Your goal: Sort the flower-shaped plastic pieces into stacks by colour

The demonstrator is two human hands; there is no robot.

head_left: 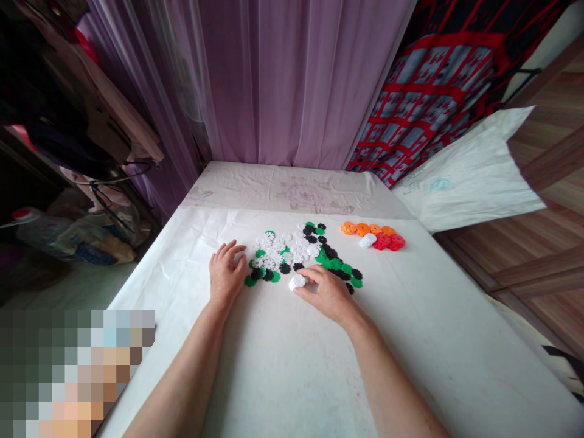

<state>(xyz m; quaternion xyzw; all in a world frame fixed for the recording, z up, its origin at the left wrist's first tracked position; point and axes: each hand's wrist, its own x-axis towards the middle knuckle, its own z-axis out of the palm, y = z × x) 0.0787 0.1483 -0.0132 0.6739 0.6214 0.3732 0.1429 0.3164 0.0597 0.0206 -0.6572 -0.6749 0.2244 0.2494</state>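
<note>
My right hand (326, 292) pinches a small stack of white notched plastic discs (297, 282) just above or on the tabletop; the exact contact is hard to tell. Resting at the left edge of the loose pieces, my left hand (227, 271) has its fingers apart and holds nothing. Between and beyond the hands lie scattered white discs (274, 246), mixed with green discs (335, 263) and black discs (311, 239). Farther right, orange disc stacks (362, 229) form a row, with red disc stacks (387, 241) and one white stack (367, 240) in front of them.
The discs lie on a table with a white cover (283, 365). A white bag (474, 173) stands at its right edge. Purple curtains (283, 79) hang behind. On the left are a clothes rack (114, 176) and plastic bottles (45, 231) on the floor.
</note>
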